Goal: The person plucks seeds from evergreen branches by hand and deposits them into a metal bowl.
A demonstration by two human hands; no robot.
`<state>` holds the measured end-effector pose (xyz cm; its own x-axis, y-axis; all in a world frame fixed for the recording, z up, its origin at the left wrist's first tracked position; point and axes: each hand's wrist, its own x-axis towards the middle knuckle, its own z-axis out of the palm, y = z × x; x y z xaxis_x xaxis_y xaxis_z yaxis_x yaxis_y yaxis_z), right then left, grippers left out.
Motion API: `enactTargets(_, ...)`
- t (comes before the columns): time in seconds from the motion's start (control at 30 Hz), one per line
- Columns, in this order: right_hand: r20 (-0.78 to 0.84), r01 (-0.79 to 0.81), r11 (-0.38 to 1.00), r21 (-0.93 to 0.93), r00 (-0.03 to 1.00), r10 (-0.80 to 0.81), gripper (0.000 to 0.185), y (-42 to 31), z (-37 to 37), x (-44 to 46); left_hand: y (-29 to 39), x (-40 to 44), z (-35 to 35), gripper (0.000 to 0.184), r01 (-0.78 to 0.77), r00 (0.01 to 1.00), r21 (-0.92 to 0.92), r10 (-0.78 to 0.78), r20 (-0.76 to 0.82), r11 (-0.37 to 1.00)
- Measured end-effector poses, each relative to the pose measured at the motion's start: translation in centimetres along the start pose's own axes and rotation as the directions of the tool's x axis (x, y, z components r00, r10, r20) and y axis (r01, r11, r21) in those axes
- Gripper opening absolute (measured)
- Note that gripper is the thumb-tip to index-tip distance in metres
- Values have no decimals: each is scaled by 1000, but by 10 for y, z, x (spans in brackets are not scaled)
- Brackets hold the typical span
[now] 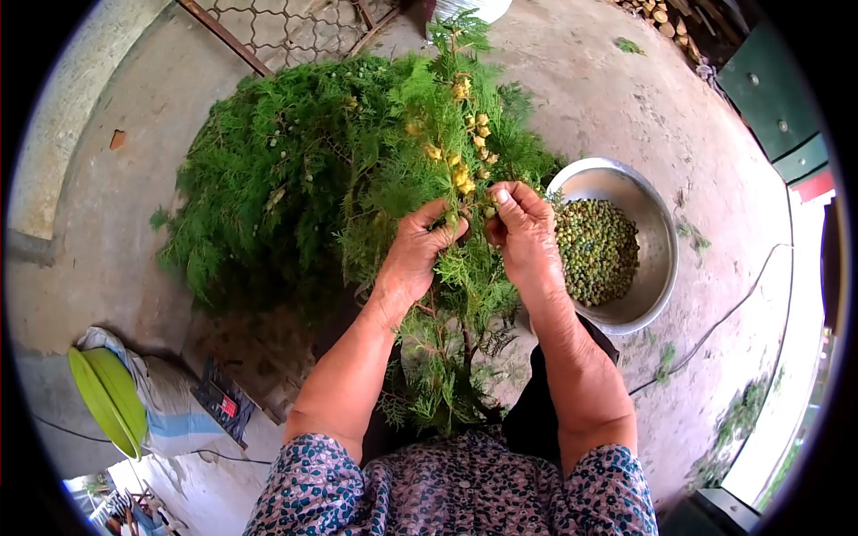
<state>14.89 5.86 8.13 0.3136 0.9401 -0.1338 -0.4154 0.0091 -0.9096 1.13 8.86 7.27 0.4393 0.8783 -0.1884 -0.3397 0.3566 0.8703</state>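
A leafy green conifer branch [460, 277] with clusters of yellowish cones [462, 179] stands upright in front of my body, its lower end by my lap. My left hand [418, 246] is closed on a sprig of this branch, thumb and fingers pinched together. Close beside it, my right hand [527, 232] pinches a small greenish cone [490, 213] between thumb and fingertips, at the branch. Just right of that hand, a metal bowl [660, 259] on the floor holds many small green and brownish cones [594, 250].
A big heap of cut conifer branches [268, 170] lies ahead and to the left. At the lower left are a lime-green basin [107, 397] and a sack [174, 402]. A thin cable [715, 326] runs over the concrete floor on the right, near a green cabinet [773, 89].
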Motion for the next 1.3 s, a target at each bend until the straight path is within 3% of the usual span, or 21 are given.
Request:
enactTargets(0.03, -65, 17, 998, 63, 998, -13, 10, 2, 2, 0, 0, 1, -1, 16, 52, 999, -19, -52, 11, 998)
enactTargets(0.07, -118, 7, 995, -101, 993, -19, 9, -1, 5, -1, -2, 1, -1, 16, 53, 999, -19, -53, 11, 998)
enactTargets(0.1, -118, 6, 995, -101, 993, -18, 9, 0, 5, 0, -3, 2, -1, 14, 27, 1000, -7, -27, 7, 1000)
enactTargets(0.13, -124, 212, 902, -377, 953, -275, 9, 3, 5, 2, -5, 2, 0, 13, 2, 1000, 7, -2, 3, 1000)
enactTargets(0.17, -57, 370, 693, -619, 859, -508, 9, 6, 5, 4, -1, 1, 4, 13, 2, 1000, 7, -2, 4, 1000)
enactTargets(0.23, -109, 312, 753, -579, 886, -451, 9, 16, 2, 9, 10, -5, 14, 15, -34, 999, 103, 38, -36, 994)
enactTargets(0.3, -81, 411, 573, -709, 760, -645, 9, 19, -1, 16, 15, -9, 14, 15, 19, 998, 62, -15, -67, 998)
enactTargets(0.33, -217, 215, 718, -662, 862, -458, 9, 12, -8, 20, 17, -10, 13, 17, 69, 993, 20, -67, -97, 997)
enactTargets(0.37, -295, 26, 928, -371, 945, -144, 10, -9, -7, 15, 17, -9, 12, 17, 69, 993, 21, -67, -97, 997)
enactTargets(0.4, -252, 16, 991, -134, 967, -50, 8, -7, -13, 18, 17, -9, 11, 17, 56, 993, 17, -54, -102, 998)
enactTargets(0.43, -185, -12, 994, 110, 982, 32, 8, -4, -16, 20, 17, -9, 10, 18, 43, 993, 12, -42, -107, 999)
enactTargets(0.47, -184, -12, 994, 110, 982, 32, 8, -7, -12, 17, 17, -9, 10, 18, 30, 993, 7, -29, -112, 1000)
enactTargets(0.53, -5, -102, 869, 484, 993, 119, 9, -18, -3, 8, 16, -8, 12, 17, 9, 990, -17, -12, -137, 1000)
enactTargets(0.8, 211, -275, 908, 316, 953, 216, 19, -7, -11, 4, 12, -6, 9, 15, -11, 990, -38, 6, -138, 999)
enactTargets(0.9, 289, -252, 937, 241, 941, 179, 17, -4, -8, 2, 8, -3, 5, 17, -3, 990, -51, -5, -141, 999)
enactTargets(1.1, 209, -206, 975, 80, 960, 186, 10, 1, -3, 0, 9, -2, 6, 16, -35, 982, 10, 36, -187, 999)
enactTargets(1.17, 193, -167, 985, 38, 969, 156, 9, 2, -1, 0, 14, -4, 8, 16, 12, 989, -26, -16, -144, 1000)
enactTargets(1.3, 125, -236, 968, 91, 967, 224, 11, 1, 4, -3, 13, -4, 7, 16, 22, 985, 15, -19, -173, 1000)
